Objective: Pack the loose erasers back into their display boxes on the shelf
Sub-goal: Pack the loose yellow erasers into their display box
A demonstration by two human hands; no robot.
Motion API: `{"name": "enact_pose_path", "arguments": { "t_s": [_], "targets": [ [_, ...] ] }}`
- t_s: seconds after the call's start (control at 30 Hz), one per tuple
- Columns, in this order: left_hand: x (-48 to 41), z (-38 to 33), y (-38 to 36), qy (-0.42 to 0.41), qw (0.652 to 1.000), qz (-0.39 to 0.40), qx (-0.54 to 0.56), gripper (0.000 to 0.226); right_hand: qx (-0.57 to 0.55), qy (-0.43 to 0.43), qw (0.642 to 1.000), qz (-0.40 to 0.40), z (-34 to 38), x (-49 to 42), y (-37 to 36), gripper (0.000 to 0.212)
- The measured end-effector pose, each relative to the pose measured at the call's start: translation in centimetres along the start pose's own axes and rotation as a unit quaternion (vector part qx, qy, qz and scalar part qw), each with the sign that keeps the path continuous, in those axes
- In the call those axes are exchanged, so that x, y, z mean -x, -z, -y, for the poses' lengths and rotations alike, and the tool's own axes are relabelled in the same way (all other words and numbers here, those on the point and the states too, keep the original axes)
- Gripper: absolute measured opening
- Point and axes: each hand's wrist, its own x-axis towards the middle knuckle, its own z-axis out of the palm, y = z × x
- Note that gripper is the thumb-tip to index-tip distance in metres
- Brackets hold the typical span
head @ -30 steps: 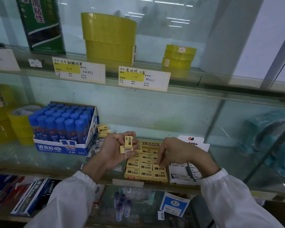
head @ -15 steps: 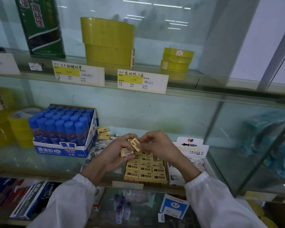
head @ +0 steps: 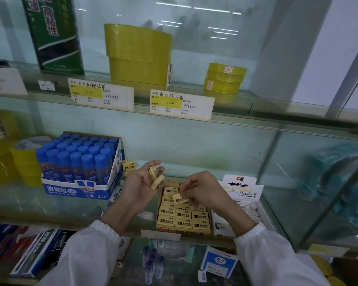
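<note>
Your sleeves (head: 87, 254), white w/ elastic cuffs, enter at bottom L and R. Under the glass below the shelf edge lie a blue 0.7 pack (head: 218, 262) and small tubes (head: 153, 263); detail is blurred. Your hands are apart, both raised over the middle shelf (head: 39, 207). Your L hand (head: 140, 183) is palm-up just L of the yellow box, fingers curled round two erasers (head: 156, 178), one above the other, both tilted. Your R hand (head: 203, 190) is lower, over the box's rear half, thumb and fingers pinching one eraser (head: 180, 198), label up and tilted, close over the packed rows; cannot tell if it touches them. The yellow box (head: 182, 229) sits at the shelf front, packed w/ 2B erasers in three columns. Front rows are full; rear rows are partly hidden by your R hand. A white box (head: 242, 188) stands just R of it, header card upright, contents partly behind your R forearm. A loose eraser (head: 129, 165) lies behind your L hand, beside the glue box (head: 81, 188), which holds blue-capped sticks upright. Tape rolls (head: 25, 162) stand at far L. Upper shelf: two price tags (head: 100, 96) on the front edge; behind them a large tape stack (head: 139, 54), a small tape stack (head: 224, 77) and a green pack (head: 54, 32).
</note>
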Motion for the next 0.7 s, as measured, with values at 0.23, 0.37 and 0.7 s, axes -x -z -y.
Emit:
{"name": "enact_pose_path", "arguments": {
  "t_s": [0.23,0.37,0.7],
  "targets": [
    [0.3,0.3,-0.4,0.020,0.997,0.019,-0.076,0.066,0.056,-0.025,0.998,0.035,-0.2,0.1,0.8,0.009],
    [0.2,0.5,-0.5,0.022,0.997,0.029,-0.074,0.049,0.124,-0.014,0.991,0.044,-0.2,0.1,1.6,0.015],
    [0.2,1.3,-0.7,-0.026,0.964,-0.007,-0.266,0.026,0.371,0.089,0.918,0.107,0.7,0.6,1.9,0.026]
  ]
}}
